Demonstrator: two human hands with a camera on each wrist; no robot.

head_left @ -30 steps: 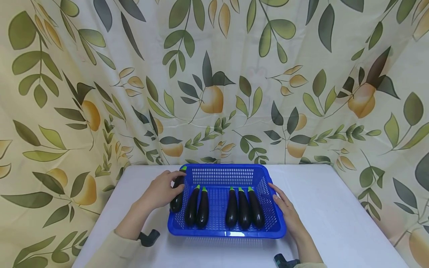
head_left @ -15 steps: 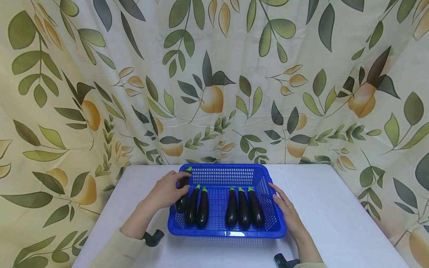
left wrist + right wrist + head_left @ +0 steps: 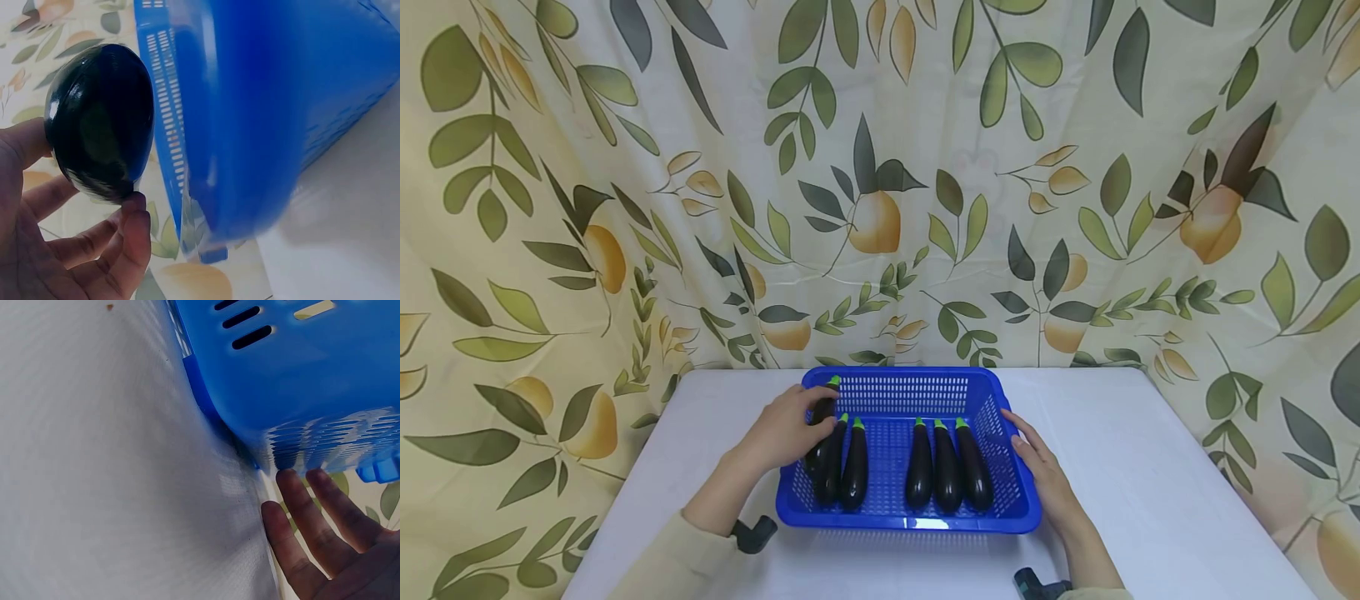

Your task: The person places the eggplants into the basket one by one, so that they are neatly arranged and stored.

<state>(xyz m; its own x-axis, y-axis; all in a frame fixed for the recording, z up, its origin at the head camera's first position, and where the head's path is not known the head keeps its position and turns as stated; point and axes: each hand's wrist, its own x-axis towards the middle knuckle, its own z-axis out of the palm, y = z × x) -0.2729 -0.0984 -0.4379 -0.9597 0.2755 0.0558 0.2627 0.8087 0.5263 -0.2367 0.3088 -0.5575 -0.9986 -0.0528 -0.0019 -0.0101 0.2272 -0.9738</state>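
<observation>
A dark purple eggplant with a green stem end is pinched between the thumb and fingers of my left hand. It is over the left part of a blue plastic basket, beside two eggplants lying inside. From the left wrist, the rounded end of the held eggplant shows above the rim's level, apart from the basket wall. Three more eggplants lie side by side at the basket's right. My right hand touches the basket's right side, its fingers extended against the slotted wall.
The basket stands on a table with a white cloth. Behind it hangs a curtain printed with leaves and fruit. Inside the basket, bare mesh floor shows between the two groups of eggplants.
My left hand has moved right with the eggplant, from the basket's left rim to inside the rim, close to the two left eggplants. The right hand and basket have stayed put.
</observation>
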